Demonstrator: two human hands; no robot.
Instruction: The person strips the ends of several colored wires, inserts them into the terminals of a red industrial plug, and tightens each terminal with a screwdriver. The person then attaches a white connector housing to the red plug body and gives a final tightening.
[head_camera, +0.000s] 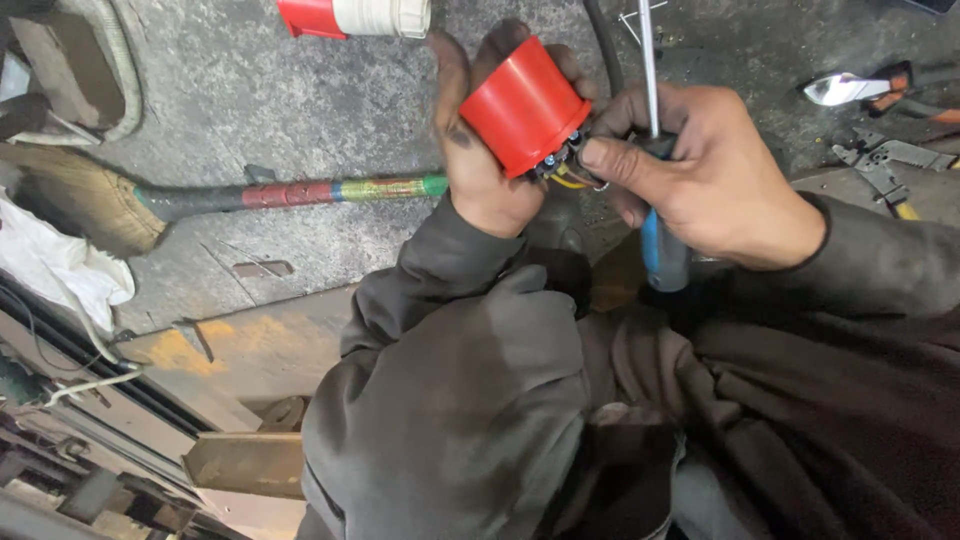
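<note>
The left hand (480, 150) is closed around a red plastic plug housing (523, 105), thumb on its left side and fingers wrapped behind, holding it up in the far middle of the scene with its open wired end turned to the right. Coloured wires (568, 176), yellow among them, show at that end. The right hand (700, 170) is closed on a screwdriver (655, 200) with a blue and black handle; its metal shaft points up and away, past the far edge of the view. The fingertips (605, 158) of that hand press in at the wires, touching the housing's end, so the two hands meet there. A dark cable (603, 45) runs away from behind the housing.

On the grey concrete floor (260, 100), a broom (100, 205) with a tape-banded handle lies to the left. A red and white plug part (355, 17) lies at the far edge. Pliers (885, 165) and a metal-bladed tool with an orange handle (860, 88) lie far right. Dark grey sleeves (450, 380) fill the near side.
</note>
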